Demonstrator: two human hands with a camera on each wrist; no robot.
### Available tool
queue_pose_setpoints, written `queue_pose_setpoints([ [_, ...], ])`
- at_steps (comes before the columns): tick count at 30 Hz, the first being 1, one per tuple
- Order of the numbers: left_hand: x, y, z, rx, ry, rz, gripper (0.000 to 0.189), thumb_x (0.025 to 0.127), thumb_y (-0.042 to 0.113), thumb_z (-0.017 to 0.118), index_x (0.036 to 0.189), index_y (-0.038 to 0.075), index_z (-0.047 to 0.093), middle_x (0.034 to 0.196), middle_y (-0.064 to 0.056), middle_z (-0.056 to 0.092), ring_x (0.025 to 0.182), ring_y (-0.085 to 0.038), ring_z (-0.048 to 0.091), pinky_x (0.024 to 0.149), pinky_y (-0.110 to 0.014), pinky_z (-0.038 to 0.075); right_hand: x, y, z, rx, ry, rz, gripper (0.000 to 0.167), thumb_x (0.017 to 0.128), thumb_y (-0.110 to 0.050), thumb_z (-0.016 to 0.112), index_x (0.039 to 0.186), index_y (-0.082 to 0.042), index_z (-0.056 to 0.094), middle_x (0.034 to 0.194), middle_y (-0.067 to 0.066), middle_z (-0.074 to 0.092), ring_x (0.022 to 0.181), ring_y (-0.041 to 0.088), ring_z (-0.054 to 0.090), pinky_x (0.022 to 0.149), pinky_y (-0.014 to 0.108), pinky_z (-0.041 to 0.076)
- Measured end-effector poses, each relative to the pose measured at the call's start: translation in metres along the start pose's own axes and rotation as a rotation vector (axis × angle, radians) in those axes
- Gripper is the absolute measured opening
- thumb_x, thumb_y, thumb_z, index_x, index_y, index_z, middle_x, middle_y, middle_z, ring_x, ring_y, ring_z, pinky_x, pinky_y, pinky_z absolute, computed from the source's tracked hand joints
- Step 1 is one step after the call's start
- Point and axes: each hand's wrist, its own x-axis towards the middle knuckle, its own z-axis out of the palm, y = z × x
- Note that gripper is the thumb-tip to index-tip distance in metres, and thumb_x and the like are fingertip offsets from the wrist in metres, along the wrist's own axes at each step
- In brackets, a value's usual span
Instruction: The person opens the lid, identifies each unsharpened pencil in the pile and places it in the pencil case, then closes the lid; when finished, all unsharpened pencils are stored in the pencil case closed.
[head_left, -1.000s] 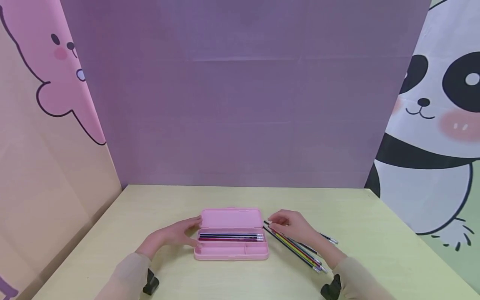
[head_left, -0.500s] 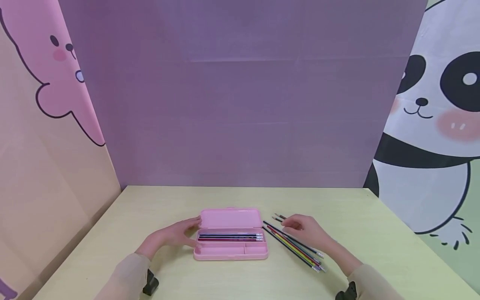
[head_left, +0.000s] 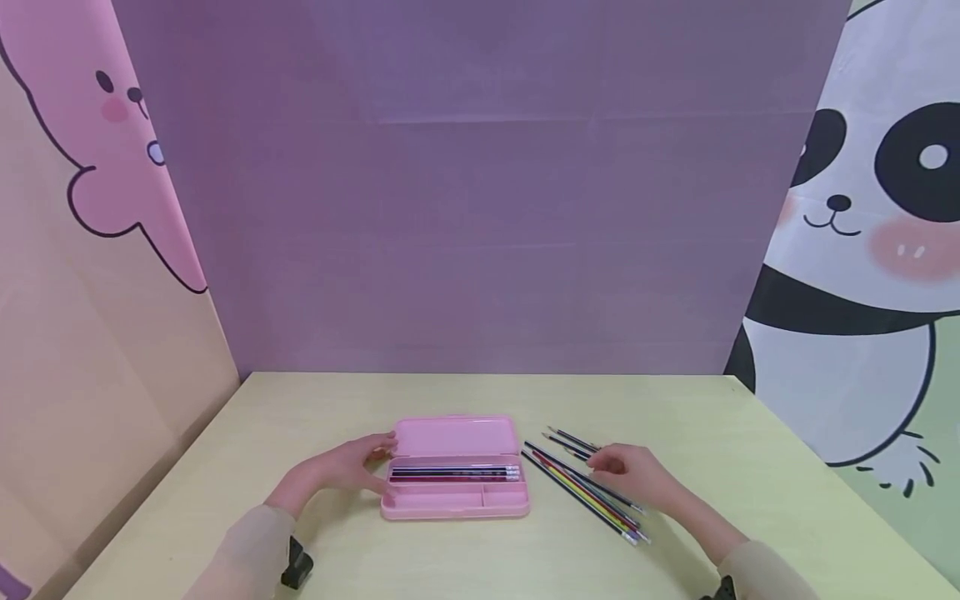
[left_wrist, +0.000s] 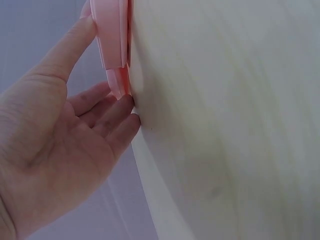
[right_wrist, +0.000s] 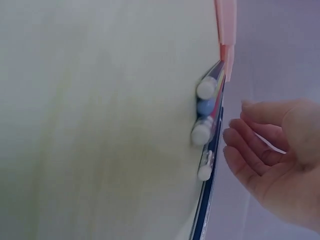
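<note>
My left hand [head_left: 347, 465] reaches forward, relaxed fingers spread, thumb touching the left end of the open pink plastic pencil case [head_left: 429, 503] on the pale wood-grained bench [head_left: 330, 408]. My right hand [head_left: 636, 475], loosely bent and free, lies palm-down beside slim dark pencils [head_left: 573, 439] right of the case.

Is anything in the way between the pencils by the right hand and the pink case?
Yes, a bundle of pencils lies between the far pencils and the case. The lid is open, so it isn't blocking.
</note>
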Motion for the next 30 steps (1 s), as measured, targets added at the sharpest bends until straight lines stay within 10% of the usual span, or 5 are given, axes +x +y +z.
queue_pose_setpoints([
  [30,0.000,0.001,0.001,-0.045,-0.012,0.033,0.096,0.070,0.031,0.081,0.144,-0.003,0.030,0.149,-0.021,0.031,0.137,-0.040,0.030,0.114,-0.050,0.024,-0.006,0.014,-0.007,-0.070,-0.104,0.078,0.018,0.079,-0.018,0.073,0.090,-0.004,0.073,0.085,0.003,0.070,0.074,0.009,0.060,0.062,0.020,0.051],
])
